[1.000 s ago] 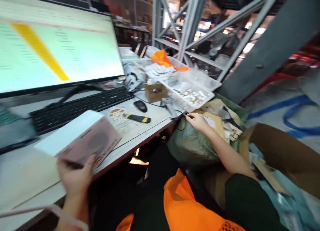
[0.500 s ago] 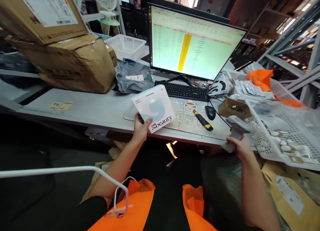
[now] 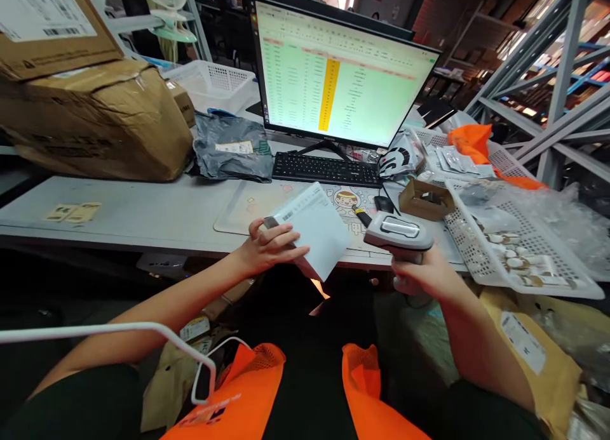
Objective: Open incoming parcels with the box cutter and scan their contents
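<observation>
My left hand point(image 3: 271, 246) is closed around the left side of a pale box point(image 3: 320, 230), which is tilted above the front edge of the desk. A small barcode shows on the box's upper left side, close to my fingers. To the right, my right hand point(image 3: 422, 272) grips a grey handheld barcode scanner point(image 3: 399, 232) by its handle. The scanner's head points left toward the box, and the two are apart. Behind the scanner lies a utility knife point(image 3: 362, 216) with a yellow and black handle, mostly hidden.
A monitor point(image 3: 340, 72) with a spreadsheet stands behind the keyboard point(image 3: 328, 169). Cardboard boxes point(image 3: 95, 122) and a grey plastic parcel point(image 3: 233, 149) are at left. At right are a small open carton point(image 3: 426, 199) and a white basket point(image 3: 469, 253) of small items.
The left hand has turned the box, so its printed front no longer shows and a barcoded side does. My right hand has raised the scanner and brought it left, nearer the box.
</observation>
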A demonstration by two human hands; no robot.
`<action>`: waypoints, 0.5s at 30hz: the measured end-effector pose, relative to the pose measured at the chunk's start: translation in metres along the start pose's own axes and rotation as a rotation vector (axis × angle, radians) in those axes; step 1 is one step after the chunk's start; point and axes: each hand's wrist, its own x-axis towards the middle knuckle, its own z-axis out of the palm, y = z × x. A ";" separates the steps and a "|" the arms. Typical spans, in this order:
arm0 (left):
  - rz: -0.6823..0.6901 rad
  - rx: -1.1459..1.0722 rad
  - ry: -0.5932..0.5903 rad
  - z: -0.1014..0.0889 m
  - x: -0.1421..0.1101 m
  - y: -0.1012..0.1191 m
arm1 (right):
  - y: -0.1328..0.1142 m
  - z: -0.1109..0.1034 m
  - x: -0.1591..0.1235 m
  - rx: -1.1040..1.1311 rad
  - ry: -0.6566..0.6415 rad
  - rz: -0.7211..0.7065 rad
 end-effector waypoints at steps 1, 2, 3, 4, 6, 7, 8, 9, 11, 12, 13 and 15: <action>-0.033 -0.045 -0.028 0.000 0.006 0.004 | -0.009 0.004 0.004 -0.023 -0.042 -0.002; -0.053 -0.082 -0.046 0.001 0.011 0.008 | -0.018 0.009 0.007 -0.055 -0.090 -0.008; -0.054 -0.106 -0.061 0.002 0.015 0.012 | -0.026 0.014 0.010 -0.092 -0.139 -0.020; -0.037 -0.111 -0.078 0.004 0.018 0.015 | -0.034 0.020 0.013 -0.123 -0.179 -0.033; 0.046 -0.066 -0.101 0.007 0.020 0.018 | -0.043 0.028 0.017 -0.166 -0.220 -0.045; 0.100 -0.024 -0.090 0.008 0.018 0.016 | -0.044 0.028 0.019 -0.182 -0.212 -0.047; 0.152 0.025 -0.056 0.008 0.014 0.013 | -0.043 0.025 0.021 -0.198 -0.183 -0.048; 0.193 0.075 0.003 0.007 0.008 0.007 | -0.038 0.019 0.022 -0.215 -0.133 -0.045; 0.213 0.162 0.170 0.003 -0.009 -0.009 | -0.018 -0.005 0.028 -0.245 0.026 -0.038; 0.189 0.194 0.258 0.000 -0.019 -0.018 | -0.004 -0.022 0.033 -0.254 0.119 -0.026; 0.142 0.215 0.339 -0.004 -0.029 -0.028 | 0.012 -0.041 0.038 -0.254 0.209 -0.001; -0.005 0.228 0.484 -0.013 -0.048 -0.047 | 0.046 -0.079 0.052 -0.235 0.338 0.096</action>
